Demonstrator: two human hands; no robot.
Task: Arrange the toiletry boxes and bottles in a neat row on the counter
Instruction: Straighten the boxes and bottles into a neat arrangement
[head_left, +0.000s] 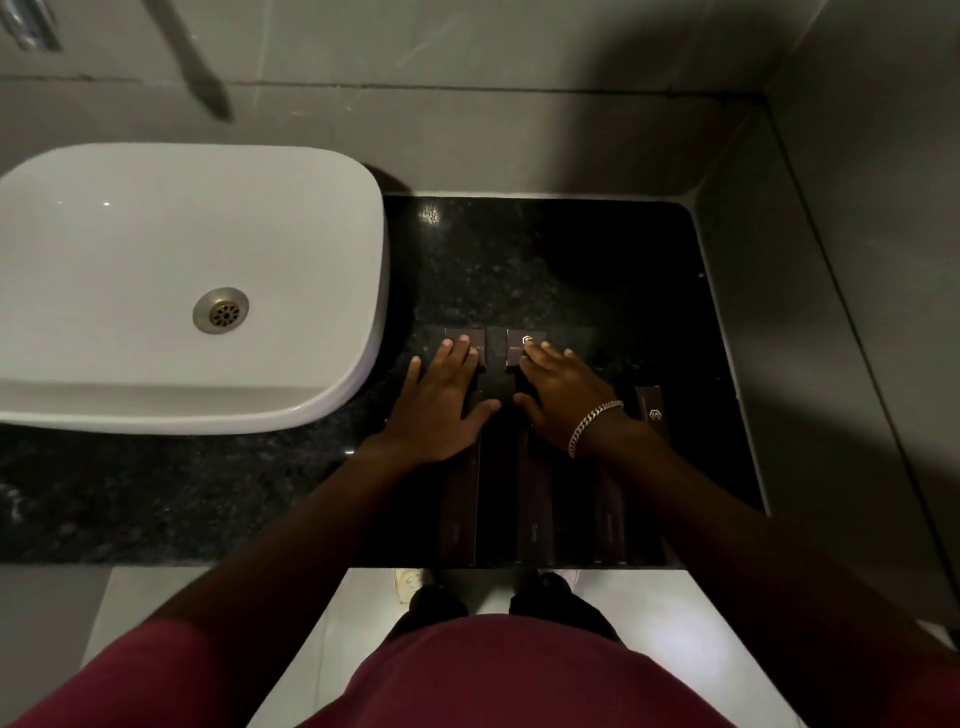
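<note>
On the black granite counter (545, 260) lie two small dark brown boxes side by side. My left hand (441, 405) rests flat on the left small box (470, 338), fingers spread. My right hand (561, 395), with a silver bracelet at the wrist, lies flat on the right small box (522, 347), which carries a gold logo. Long dark boxes lie lengthwise toward the counter's front edge under my forearms: one on the left (460, 514), one in the middle (535, 519), one on the right (608, 525). Another dark box with a logo (652, 410) lies right of my right wrist.
A white basin (171, 249) with a metal drain (221, 310) fills the counter's left part. Grey tiled walls close the back and the right side. A chrome tap spout (197, 67) hangs over the basin. The counter's front edge is at my waist.
</note>
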